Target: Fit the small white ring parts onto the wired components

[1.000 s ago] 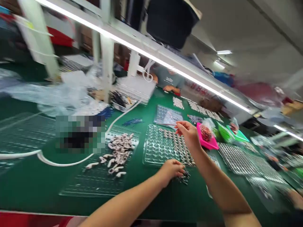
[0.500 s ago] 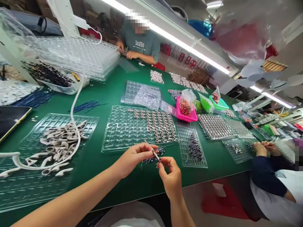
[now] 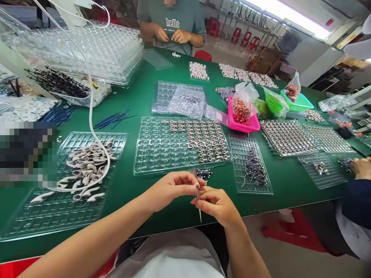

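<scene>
Above the table's front edge, my two hands meet with closed fingers. My left hand [image 3: 176,188] pinches a small pale grey part, mostly hidden by the fingertips. My right hand [image 3: 222,204] grips a slender pointed tool [image 3: 199,214], perhaps tweezers; its silver tip points down towards me and a brownish end sticks up between the hands. Just beyond lies a small pile of dark-wired pieces [image 3: 204,173]. Behind it is a clear moulded tray [image 3: 162,148], its right part filled with rows of grey-brown earphone shells [image 3: 207,137].
To the left, loose curved grey shells [image 3: 91,160] lie on a clear tray [image 3: 77,218] under a white cable [image 3: 92,96]. On the right are a tray of wired pieces [image 3: 255,168] and a pink basket [image 3: 245,125]. Co-workers' hands [image 3: 181,36] are across the table and at right.
My view has tilted down and turned. My hands have drawn closer together, and the slender tool now points down with its tip showing below my right fingers.
</scene>
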`<action>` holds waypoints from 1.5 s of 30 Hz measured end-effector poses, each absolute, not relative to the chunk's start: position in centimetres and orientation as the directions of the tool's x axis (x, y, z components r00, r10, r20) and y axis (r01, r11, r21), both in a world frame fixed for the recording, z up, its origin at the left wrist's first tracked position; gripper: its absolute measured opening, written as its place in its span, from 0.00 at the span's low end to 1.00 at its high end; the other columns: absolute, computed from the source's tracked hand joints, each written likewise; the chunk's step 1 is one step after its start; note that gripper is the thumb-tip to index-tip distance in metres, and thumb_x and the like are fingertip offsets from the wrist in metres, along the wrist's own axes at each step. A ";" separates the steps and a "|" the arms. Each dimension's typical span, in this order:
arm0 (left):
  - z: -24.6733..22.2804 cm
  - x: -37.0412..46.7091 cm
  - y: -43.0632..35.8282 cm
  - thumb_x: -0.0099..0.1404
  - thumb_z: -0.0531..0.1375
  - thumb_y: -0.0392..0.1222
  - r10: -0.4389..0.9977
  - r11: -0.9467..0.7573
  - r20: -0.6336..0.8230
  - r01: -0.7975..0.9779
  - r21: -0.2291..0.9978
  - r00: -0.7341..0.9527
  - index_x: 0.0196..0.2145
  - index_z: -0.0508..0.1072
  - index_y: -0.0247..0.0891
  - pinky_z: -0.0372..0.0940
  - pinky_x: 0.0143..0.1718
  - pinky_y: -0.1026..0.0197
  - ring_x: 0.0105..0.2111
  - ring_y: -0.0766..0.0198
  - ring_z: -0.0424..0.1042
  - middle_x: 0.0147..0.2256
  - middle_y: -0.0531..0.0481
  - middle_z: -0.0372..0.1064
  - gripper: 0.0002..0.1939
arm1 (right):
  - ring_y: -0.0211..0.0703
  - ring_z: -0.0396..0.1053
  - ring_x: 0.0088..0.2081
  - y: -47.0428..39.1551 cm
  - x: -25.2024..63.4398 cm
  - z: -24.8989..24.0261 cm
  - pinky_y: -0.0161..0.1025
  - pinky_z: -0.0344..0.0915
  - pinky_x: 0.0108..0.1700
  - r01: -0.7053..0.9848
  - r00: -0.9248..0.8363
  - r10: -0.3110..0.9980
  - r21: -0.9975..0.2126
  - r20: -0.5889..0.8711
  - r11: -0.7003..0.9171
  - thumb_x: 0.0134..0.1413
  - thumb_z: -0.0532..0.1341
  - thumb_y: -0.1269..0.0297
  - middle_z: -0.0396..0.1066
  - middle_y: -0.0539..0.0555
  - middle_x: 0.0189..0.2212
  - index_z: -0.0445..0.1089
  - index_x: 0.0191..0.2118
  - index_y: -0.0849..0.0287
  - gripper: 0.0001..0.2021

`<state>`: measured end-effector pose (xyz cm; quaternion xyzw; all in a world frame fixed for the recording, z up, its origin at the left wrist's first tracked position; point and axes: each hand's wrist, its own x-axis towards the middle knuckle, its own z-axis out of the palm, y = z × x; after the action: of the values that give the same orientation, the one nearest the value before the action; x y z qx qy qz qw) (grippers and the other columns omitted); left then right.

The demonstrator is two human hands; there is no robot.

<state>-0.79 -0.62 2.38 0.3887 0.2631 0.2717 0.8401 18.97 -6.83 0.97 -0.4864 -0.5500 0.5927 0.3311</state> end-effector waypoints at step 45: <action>1.2 -0.3 0.1 0.57 0.70 0.40 0.692 0.679 -0.419 -0.331 0.656 0.588 0.33 0.77 0.33 0.69 0.38 0.63 0.34 0.65 0.73 0.34 0.48 0.73 0.09 | 0.40 0.75 0.28 -8.1 16.0 -1.5 0.38 0.74 0.30 0.130 0.283 0.951 -0.987 0.128 0.094 0.61 0.60 0.60 0.78 0.53 0.33 0.74 0.42 0.55 0.08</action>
<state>-0.27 0.08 1.17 0.2654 0.3400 0.3004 0.8507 16.04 -8.10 -1.55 -0.5671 -0.4763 0.3627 0.5657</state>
